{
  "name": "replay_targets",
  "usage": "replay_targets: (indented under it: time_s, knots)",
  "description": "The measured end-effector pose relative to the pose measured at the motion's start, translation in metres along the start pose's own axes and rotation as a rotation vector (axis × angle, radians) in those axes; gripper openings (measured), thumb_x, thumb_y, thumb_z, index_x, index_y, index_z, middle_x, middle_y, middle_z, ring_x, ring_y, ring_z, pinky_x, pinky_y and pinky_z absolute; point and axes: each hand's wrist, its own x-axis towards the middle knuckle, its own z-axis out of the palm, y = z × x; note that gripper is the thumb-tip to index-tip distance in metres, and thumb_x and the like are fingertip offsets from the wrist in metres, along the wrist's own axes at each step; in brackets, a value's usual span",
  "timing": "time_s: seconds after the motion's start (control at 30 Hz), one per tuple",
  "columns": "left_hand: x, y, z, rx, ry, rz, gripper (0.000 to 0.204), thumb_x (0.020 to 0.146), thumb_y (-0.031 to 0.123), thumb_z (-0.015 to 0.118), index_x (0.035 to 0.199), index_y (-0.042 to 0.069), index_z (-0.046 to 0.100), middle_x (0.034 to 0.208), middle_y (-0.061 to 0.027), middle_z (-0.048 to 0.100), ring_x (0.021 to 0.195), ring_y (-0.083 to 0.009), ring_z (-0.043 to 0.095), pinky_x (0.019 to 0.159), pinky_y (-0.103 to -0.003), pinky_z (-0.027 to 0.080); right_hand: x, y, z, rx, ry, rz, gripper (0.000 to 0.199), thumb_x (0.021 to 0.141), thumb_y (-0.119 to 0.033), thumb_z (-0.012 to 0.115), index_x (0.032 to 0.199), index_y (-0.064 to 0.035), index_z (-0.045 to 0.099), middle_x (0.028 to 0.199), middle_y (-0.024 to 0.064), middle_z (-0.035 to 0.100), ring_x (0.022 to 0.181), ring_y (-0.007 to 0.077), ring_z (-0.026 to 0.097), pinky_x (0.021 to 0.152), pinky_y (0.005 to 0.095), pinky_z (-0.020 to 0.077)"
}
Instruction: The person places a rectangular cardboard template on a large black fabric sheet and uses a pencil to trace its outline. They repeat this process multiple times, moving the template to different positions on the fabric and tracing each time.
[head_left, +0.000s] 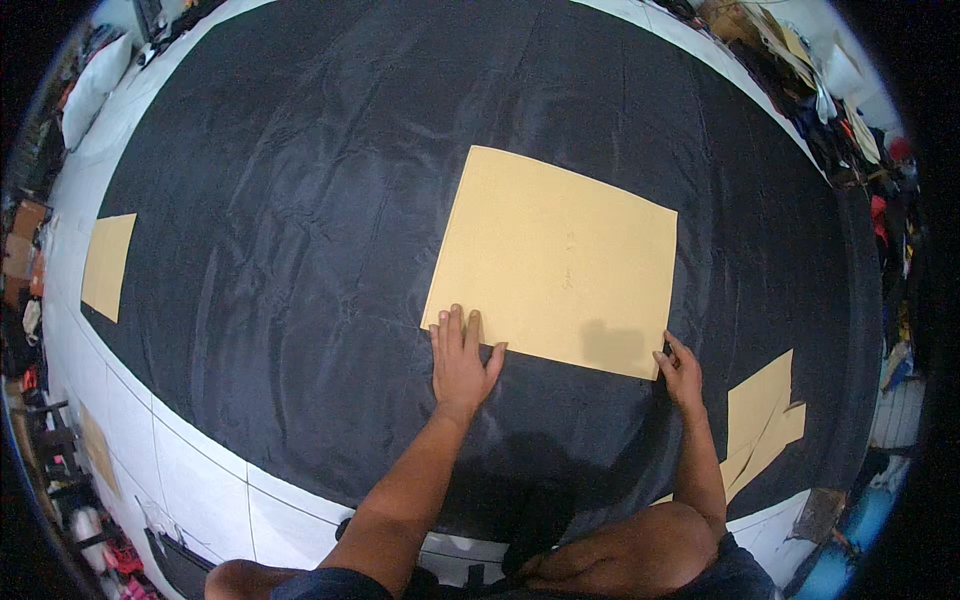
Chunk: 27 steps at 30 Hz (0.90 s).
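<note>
While our left hand (pixel 460 362) lay flat, fingers spread, pinning the tan paper pattern (pixel 557 262) on the black fabric (pixel 300 250) (so it wouldn't slip), our right hand (pixel 681 372) pinched something small at its corner.

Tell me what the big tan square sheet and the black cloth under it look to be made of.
The big tan square sheet looks like stiff matte card or pattern paper: flat, crisp straight edges, no folds. The black cloth under it seems a thin woven fabric with a slight sheen; fine wrinkles catch the light. The exact fibre cannot be told.
</note>
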Motion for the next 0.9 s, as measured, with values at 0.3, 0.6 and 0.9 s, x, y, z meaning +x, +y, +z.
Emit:
replay_targets:
  time_s: [0.3, 0.6, 0.9]
  knots:
    - [0.001, 0.007, 0.006, 0.056, -0.048, 0.048, 0.070, 0.093, 0.042, 0.066, 0.145, 0.001, 0.046, 0.156, -0.0276, 0.034, 0.147, -0.0445, 0.027, 0.121, -0.058, 0.019, 0.010, 0.044, 0.008, 0.116, 0.078, -0.062, 0.055, 0.088, -0.037, 0.075, 0.137, -0.0144, 0.062, 0.096, 0.0120, 0.067, 0.086, 0.0235, 0.064, 0.079, 0.0361, 0.0515]
    - [0.010, -0.007, 0.003, 0.117, -0.020, 0.101, 0.066, 0.094, 0.041, 0.066, 0.145, 0.002, 0.047, 0.153, -0.0293, 0.036, 0.144, -0.0494, 0.029, 0.118, -0.061, 0.023, 0.017, 0.002, -0.003, 0.122, -0.046, 0.057, 0.053, 0.090, -0.033, 0.075, 0.139, -0.0159, 0.062, 0.087, 0.0048, 0.060, 0.077, 0.0162, 0.053, 0.071, 0.0320, 0.0464]
    - [0.016, -0.008, -0.005, 0.075, -0.023, 0.136, 0.066, 0.088, 0.033, 0.076, 0.140, 0.002, 0.050, 0.146, -0.0309, 0.042, 0.136, -0.0508, 0.038, 0.114, -0.058, 0.031, 0.019, 0.012, 0.003, 0.144, -0.038, 0.047, 0.056, 0.084, -0.043, 0.076, 0.134, -0.0206, 0.065, 0.081, 0.0091, 0.064, 0.073, 0.0234, 0.061, 0.069, 0.0386, 0.0504]
